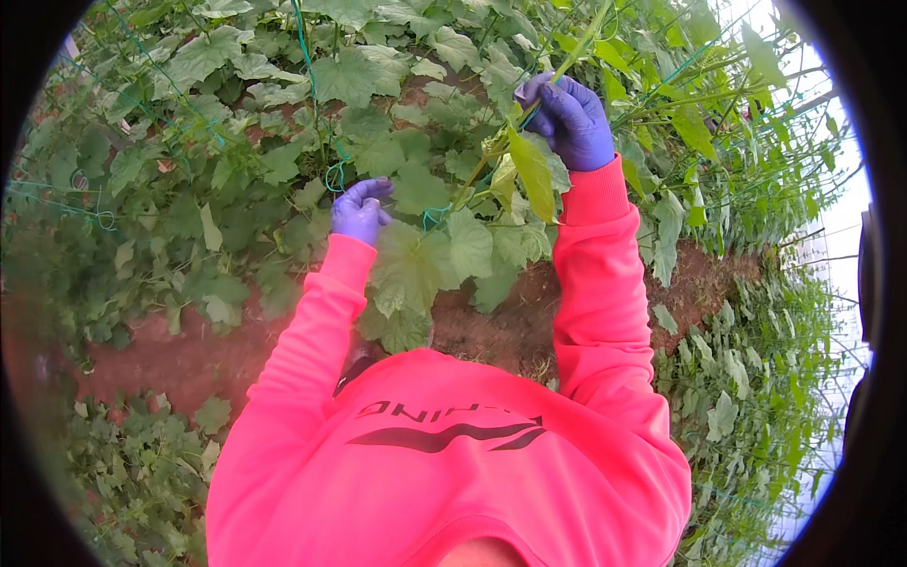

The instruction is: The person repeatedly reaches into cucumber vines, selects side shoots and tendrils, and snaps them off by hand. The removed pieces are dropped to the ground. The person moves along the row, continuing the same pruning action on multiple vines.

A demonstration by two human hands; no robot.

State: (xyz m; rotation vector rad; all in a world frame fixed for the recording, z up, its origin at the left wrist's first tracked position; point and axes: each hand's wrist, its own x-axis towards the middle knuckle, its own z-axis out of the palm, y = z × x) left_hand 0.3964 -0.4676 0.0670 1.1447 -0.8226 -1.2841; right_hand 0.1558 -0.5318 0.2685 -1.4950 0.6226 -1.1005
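My right hand (570,124), in a purple glove, grips the green stem of a climbing vine (581,46) at the upper right. Yellow-green leaves (531,173) hang from the vine just below that hand. My left hand (360,209), gloved alike, is raised left of centre with its fingers loosely curled. Whether anything thin lies between those fingers I cannot tell. Green twine (306,53) hangs from above and ends in a loop (337,173) right by the left hand. Another piece of green twine (435,214) is tied low among the leaves between both hands.
Dense broad-leaved vines (198,120) fill the row in front. A strip of bare reddish soil (496,319) runs between this row and more plants (142,482) at the lower left. Strings and support lines (815,106) cross the right side.
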